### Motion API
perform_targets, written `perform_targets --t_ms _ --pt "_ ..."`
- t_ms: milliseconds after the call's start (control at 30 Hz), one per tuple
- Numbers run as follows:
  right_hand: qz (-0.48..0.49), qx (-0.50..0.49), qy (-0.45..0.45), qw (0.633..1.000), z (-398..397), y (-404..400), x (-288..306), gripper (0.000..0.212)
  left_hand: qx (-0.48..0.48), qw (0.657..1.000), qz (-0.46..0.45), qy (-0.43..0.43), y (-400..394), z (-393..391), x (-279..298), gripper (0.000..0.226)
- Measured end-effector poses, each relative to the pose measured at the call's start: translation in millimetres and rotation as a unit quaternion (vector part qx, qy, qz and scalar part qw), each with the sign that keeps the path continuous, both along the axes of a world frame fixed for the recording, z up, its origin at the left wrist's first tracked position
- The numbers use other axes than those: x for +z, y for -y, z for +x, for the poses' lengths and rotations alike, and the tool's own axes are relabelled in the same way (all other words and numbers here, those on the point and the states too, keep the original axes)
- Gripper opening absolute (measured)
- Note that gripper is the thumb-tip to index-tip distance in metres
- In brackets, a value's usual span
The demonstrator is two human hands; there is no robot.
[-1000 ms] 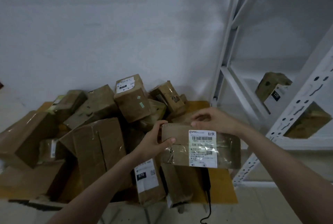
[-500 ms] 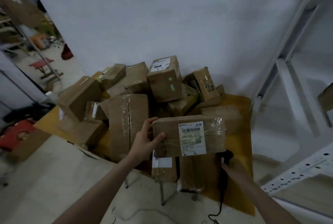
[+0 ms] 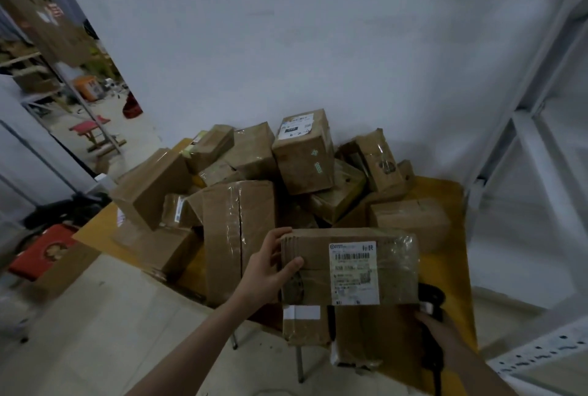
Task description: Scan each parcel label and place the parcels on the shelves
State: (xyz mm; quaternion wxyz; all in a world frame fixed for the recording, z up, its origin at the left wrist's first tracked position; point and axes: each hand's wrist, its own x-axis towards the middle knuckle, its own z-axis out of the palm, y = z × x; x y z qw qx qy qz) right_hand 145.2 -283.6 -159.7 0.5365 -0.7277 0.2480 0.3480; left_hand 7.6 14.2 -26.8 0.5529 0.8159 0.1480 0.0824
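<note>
Parcel (image 3: 318, 281), brown cardboard wrapped in clear tape, is held up in front of the heap, its broad face toward the camera. White shipping label (image 3: 354, 273) sits on that face, barcode near the top, small square code lower right; print too small to read.

Left hand (image 3: 265, 271) grips the parcel's left end: thumb lies across the front face, fingers curl round the edge behind.

Right hand (image 3: 436, 330) is low, below the parcel's right corner, wrapped round a black handheld scanner (image 3: 429, 297). Scanner head is just under the parcel's lower right edge; whether they touch, cannot tell. Dark cable (image 3: 438, 386) runs down from the hand.

Heap of taped cardboard boxes (image 3: 238, 227) covers a yellow table (image 3: 445, 191) set against a pale wall. One upright box (image 3: 304, 153) near the top of the heap carries a label on its upper face. Two more parcels hang off the table's near edge directly under the held one.

White metal shelving (image 3: 537, 147) stands at right, with a perforated upright (image 3: 541, 351) at lower right. At left, an opening onto a cluttered yard; red box (image 3: 44, 250) on the floor beside the table.
</note>
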Motion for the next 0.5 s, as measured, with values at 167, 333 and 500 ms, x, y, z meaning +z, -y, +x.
perform_targets --t_ms 167,333,500 --pt "-0.109 -0.017 0.128 0.986 -37.2 14.9 62.3 0.011 -0.017 0.999 -0.038 0.026 -3.0 12.1 5.3 0.054" --pt "-0.098 -0.027 0.270 0.958 -115.0 -9.3 188.0 0.015 -0.032 0.998 -0.034 0.051 2.4 30.5 14.7 0.052" --pt "-0.016 0.043 0.311 0.949 -161.6 -41.8 237.0 0.021 -0.066 0.994 -0.034 0.076 13.5 43.2 22.3 0.052"
